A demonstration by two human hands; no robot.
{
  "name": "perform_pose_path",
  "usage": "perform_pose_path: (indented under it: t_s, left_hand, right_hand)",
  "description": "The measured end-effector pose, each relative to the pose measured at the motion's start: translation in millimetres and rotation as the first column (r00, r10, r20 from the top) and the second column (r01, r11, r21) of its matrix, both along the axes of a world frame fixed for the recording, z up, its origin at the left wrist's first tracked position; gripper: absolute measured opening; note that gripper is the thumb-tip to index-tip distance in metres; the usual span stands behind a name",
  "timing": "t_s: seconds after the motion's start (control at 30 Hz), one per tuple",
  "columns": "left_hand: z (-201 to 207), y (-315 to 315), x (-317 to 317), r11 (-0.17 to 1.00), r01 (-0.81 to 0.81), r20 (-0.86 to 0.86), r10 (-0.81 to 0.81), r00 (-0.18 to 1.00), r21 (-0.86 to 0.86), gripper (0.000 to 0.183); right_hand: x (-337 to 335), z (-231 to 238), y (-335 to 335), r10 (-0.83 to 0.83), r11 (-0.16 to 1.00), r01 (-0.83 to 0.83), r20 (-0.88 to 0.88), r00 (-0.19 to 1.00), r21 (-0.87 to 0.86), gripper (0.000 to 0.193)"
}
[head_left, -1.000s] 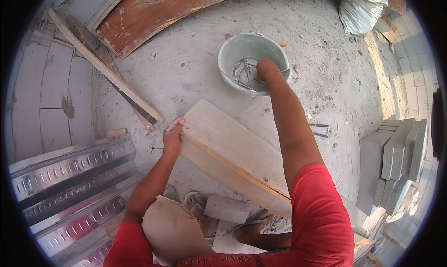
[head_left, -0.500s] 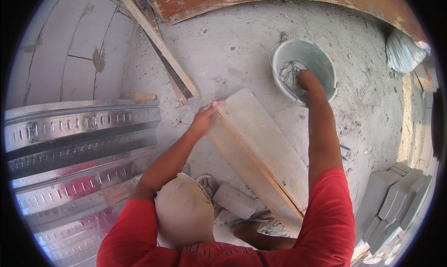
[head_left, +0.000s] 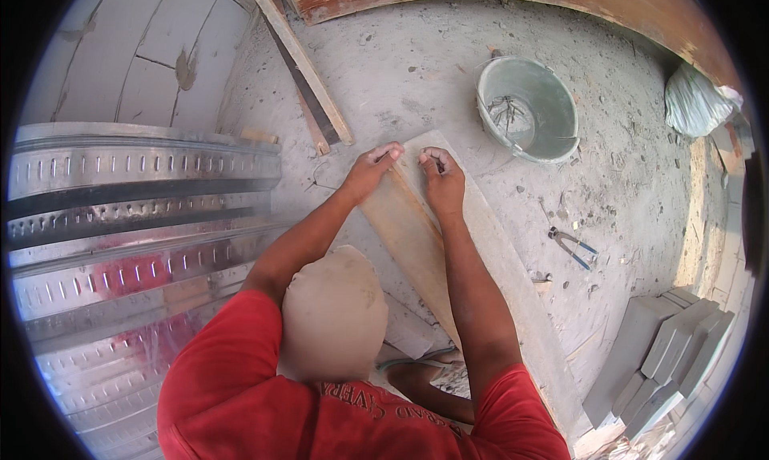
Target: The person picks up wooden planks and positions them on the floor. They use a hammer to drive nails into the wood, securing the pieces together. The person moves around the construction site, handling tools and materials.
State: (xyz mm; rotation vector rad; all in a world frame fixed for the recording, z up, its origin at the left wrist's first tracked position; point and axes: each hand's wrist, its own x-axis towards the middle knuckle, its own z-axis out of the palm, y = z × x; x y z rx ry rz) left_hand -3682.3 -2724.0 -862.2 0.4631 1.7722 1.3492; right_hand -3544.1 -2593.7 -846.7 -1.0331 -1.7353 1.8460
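Two long wooden boards meet along one edge and run diagonally in front of me: a wide flat one (head_left: 490, 244) and a second one (head_left: 398, 223) angled down on its left. At their far end, my left hand (head_left: 373, 170) is closed on the corner of the boards, fingertips at the seam. Just to its right, my right hand (head_left: 444, 189) is over the flat board with its fingers curled into a pinch; whatever it holds is too small to make out. Beyond it stands a grey bucket (head_left: 553, 131) with thin metal pieces (head_left: 506, 114), like nails or wire, inside.
Pincers (head_left: 572, 246) with blue handles lie on the dusty concrete floor at right. Grey slabs (head_left: 681, 344) are stacked at lower right. Shiny slotted metal sheets (head_left: 144, 167) fill the left. Timber strips (head_left: 300, 67) and a white sack (head_left: 695, 103) lie farther off.
My right hand has come out of the bucket and moved left to the boards' far end, beside my left hand. The left hand still holds the corner. The pincers are now fully in view.
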Motion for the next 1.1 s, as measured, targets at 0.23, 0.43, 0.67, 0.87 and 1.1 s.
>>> perform_pose_path:
  t_s: [0.23,0.43,0.67,0.87,1.1]
  left_hand:
    - [11.3,17.3,6.8,0.995,0.087,-0.158,-0.095,0.983,-0.056,0.027]
    - [-13.6,16.1,3.7,0.989,0.094,-0.275,-0.059,0.960,0.116,0.029]
    - [0.9,28.4,6.1,0.993,0.093,-0.269,-0.109,0.957,-0.072,0.033]
    - [-3.5,15.8,6.6,0.998,0.028,-0.178,-0.037,0.983,-0.051,0.037]
    - [-13.2,12.0,10.4,0.995,0.090,-0.362,-0.068,0.930,0.042,0.029]
  right_hand:
    - [-4.3,-20.6,-4.5,-0.072,0.997,0.071,-0.062,0.995,-0.009,0.022]
    - [-5.7,-13.6,0.5,-0.078,0.996,0.077,0.037,0.996,0.044,0.022]
    - [-5.1,-7.9,9.9,-0.170,0.959,0.144,0.091,0.981,0.244,0.019]
    - [41.1,-63.0,65.4,-0.120,0.926,-0.142,0.631,0.766,0.349,0.030]
    - [36.1,-77.5,52.8,-0.126,0.885,-0.240,0.701,0.702,0.399,0.029]
